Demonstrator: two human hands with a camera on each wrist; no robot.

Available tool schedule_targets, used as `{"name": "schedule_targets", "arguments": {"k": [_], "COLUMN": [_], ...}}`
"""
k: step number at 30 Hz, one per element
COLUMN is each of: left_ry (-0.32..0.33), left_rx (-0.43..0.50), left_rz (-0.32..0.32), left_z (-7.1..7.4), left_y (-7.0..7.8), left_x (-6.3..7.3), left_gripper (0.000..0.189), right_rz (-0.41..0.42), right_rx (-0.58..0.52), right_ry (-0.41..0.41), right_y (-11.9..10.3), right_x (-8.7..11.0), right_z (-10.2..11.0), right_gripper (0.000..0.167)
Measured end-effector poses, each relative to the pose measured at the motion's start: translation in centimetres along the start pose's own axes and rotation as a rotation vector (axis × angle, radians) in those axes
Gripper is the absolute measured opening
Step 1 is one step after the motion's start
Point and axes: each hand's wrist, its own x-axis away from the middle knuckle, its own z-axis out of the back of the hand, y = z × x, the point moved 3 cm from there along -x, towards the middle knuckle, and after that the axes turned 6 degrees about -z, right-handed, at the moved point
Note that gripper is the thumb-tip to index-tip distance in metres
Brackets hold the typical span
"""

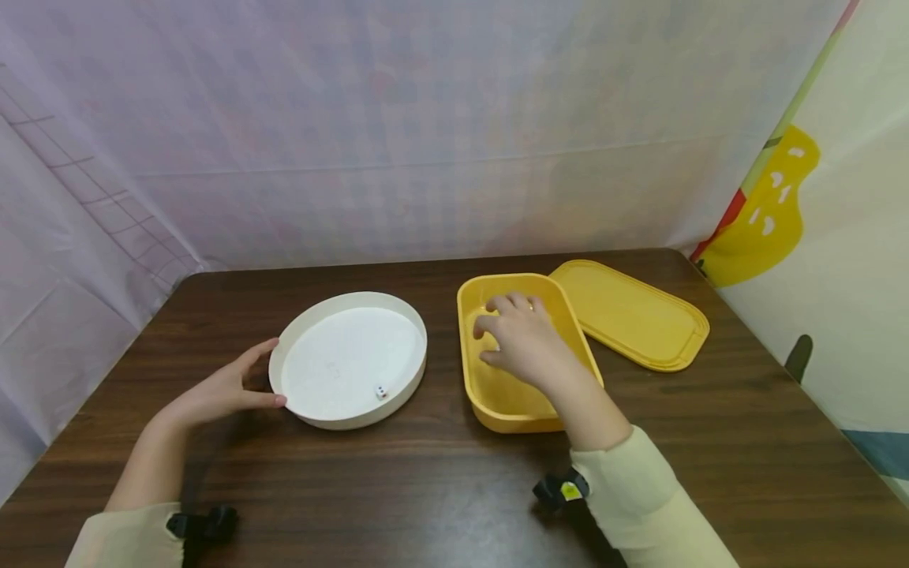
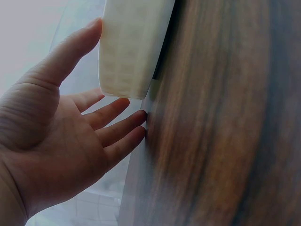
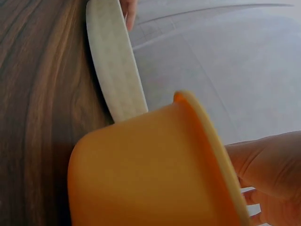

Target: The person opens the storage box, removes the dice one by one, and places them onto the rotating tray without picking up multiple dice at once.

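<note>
A: Where is the die to be found?

B: It is held within the round white tray, near the front right of its wall. Dark pips are shown, with a touch of red, but they are too small to be counted surely.

A: Can any writing be read?

B: The tray's floor is faintly marked, though the marks cannot be made out. A yellow patch is carried by the black wrist device at the right cuff; any print on it cannot be read.

A: How is the left hand placed?

B: The tray's left rim is touched by it, the grip spread, with the thumb set nearer the front.

A: And the right hand?

B: It is poised over the yellow box, fingers bent, grip spread, thumb apart from the fingertips. A ring is worn.

A: What is set beside the box?

B: The yellow lid is laid flat on the counter, partly hidden by the box; whether they are touching cannot be told.
</note>
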Motion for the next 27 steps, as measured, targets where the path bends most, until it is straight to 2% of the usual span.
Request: {"name": "schedule_targets", "arguments": {"k": [15, 27], "left_ry": [-0.005, -0.008], "left_rx": [0.015, 0.014], "left_rz": [0.005, -0.001], "left_z": [0.0, 0.1], "left_y": [0.0, 0.0], "left_x": [0.0, 0.1], "left_gripper": [0.099, 0.099], "right_rz": [-0.051, -0.054], "right_rx": [0.006, 0.012], "right_ry": [-0.070, -0.088], "right_y": [1.4, 1.9], "right_x": [-0.7, -0.9], "right_z": [-1.8, -2.6], "right_gripper": [0.019, 0.015]}}
